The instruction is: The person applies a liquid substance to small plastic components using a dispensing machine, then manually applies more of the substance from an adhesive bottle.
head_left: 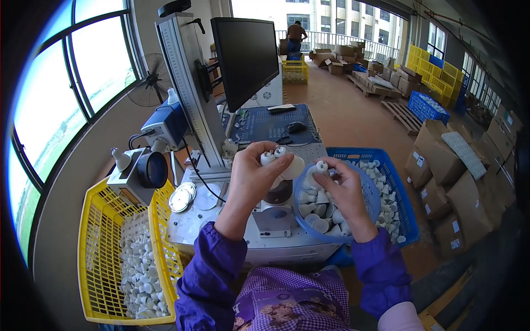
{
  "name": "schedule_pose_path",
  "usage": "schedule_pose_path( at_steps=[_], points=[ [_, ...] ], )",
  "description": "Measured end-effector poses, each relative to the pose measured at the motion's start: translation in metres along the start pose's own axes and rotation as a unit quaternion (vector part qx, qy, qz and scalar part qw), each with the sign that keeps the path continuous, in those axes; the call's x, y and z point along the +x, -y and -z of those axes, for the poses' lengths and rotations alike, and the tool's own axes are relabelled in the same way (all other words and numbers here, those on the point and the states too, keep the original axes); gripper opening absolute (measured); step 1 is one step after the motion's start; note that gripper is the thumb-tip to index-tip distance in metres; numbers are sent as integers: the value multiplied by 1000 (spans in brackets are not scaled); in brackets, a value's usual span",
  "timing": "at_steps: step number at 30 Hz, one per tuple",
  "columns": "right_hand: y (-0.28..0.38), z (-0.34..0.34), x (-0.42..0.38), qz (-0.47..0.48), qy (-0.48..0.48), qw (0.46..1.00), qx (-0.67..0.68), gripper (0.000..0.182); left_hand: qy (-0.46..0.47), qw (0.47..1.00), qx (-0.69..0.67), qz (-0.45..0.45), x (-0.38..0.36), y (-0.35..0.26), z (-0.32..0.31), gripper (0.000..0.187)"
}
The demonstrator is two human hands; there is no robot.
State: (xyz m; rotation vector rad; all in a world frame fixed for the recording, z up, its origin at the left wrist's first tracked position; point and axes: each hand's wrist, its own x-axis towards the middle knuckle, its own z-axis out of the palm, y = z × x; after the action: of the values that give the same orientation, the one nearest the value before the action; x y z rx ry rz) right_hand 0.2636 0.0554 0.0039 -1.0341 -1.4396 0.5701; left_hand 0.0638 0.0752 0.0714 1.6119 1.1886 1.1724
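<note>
My left hand (251, 171) is closed around two white bulb housings (267, 159), their narrow tips pointing up, above the metal fixture (273, 222) on the workbench. My right hand (346, 193) pinches another white bulb housing (322, 166) over a round blue basket (373, 190). That basket holds many similar white cup-shaped pieces. It sits partly over a larger blue crate (407, 212), where more white pieces lie. Behind my left hand a pale round piece and a dark cylinder are partly hidden.
On the left, a yellow crate (91, 259) holds white pieces beside a black lens head (153, 170). A monitor (245, 63) on a metal column, a mouse (296, 127) and round metal discs (182, 197) are around the bench. Cardboard boxes (441, 160) stand right; a person (296, 37) is far back.
</note>
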Motion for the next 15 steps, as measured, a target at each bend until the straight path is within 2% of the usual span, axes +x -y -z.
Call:
schedule_pose_path(
  at_steps=[4, 7, 10, 15],
  points=[
    [20, -33, 30, 23, 11, 999, 26, 32, -85, 982, -129, -107, -27, -3, 25, 23],
    [25, -57, 40, 29, 63, 997, 41, 35, -131, 978, -131, -98, -53, -2, 45, 18],
    [8, -73, 42, 60, 70, 996, -17, 34, -166, 971, -131, -115, -76, 14, 63, 14],
    [12, -77, 39, 59, 60, 996, -29, 32, -239, 959, -143, -61, -110, 49, 92, 8]
  ],
)
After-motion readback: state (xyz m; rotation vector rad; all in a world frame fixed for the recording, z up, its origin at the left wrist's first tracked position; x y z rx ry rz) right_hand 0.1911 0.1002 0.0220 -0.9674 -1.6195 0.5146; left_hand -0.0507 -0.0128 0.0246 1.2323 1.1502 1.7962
